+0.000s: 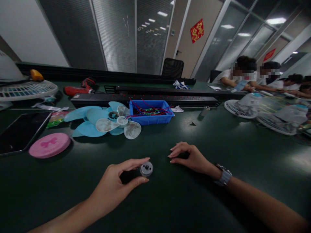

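Observation:
A small round metal part [147, 169], looking like a small electric motor with two dark holes and a hub on its top, stands upright on the dark green table. My left hand [119, 181] grips it from the left, thumb on the near side and fingers on the far side. To its right, my right hand [190, 158] rests low over the table with a gap between thumb and curled fingers, holding nothing. A watch is on the right wrist. Farther back stands a similar metal cylinder [205, 111], with a small dark triangular piece [192, 123] beside it.
A blue bin [155, 120] holds wired circuit boards. Left of it lie fan blades [93, 121], a pink round case [50, 145], a black tablet [23, 131] and a red power tool [79, 89]. Fan parts [243, 108] and several seated people are at right.

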Tool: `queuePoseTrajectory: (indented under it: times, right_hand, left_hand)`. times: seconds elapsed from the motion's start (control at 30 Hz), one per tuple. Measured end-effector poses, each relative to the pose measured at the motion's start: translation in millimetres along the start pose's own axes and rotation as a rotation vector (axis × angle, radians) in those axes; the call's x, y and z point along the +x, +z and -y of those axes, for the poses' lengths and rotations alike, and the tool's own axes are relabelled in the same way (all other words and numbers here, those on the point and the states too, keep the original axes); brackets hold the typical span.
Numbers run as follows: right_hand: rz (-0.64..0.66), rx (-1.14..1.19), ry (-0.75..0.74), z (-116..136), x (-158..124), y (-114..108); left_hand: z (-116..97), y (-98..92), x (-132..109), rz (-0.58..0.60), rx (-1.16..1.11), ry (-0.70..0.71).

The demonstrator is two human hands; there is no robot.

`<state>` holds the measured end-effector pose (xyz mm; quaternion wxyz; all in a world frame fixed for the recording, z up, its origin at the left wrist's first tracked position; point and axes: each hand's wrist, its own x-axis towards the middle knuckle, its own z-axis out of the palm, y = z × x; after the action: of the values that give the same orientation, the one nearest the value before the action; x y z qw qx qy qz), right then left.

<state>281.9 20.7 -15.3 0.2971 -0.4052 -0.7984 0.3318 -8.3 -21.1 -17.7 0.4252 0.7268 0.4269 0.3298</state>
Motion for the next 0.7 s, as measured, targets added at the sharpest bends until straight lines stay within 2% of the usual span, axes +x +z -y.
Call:
queuePoseTrajectory:
  times: [0.1,0.17,0.23,0.33,0.5,0.7]
  right_hand:
    - [-0.046,0.079,-0.025,20,5,6]
    - [-0.054,0.134,-0.107,41,11,11]
    - [-0.022,0.162,-0.207,62,19,18]
    - [0.021,0.141,-0.264,80,30,29]
    - [0.021,0.072,-0.271,77,37,42]
    - [-0.018,0.103,-0.237,72,34,41]
  left_hand:
    - [-1,0.4,0,0.002,-0.011,0.002]
    - [-1,0.6,0,0.004,-0.017,0.009]
    - [0,0.7,0,0.005,-0.025,0.015]
    - [0,0.9,0,0.006,-0.041,0.025]
    - [0,1.1,0,0.019,-0.074,0.021]
    - [-2,0.0,1,0.03,-0.119,0.028]
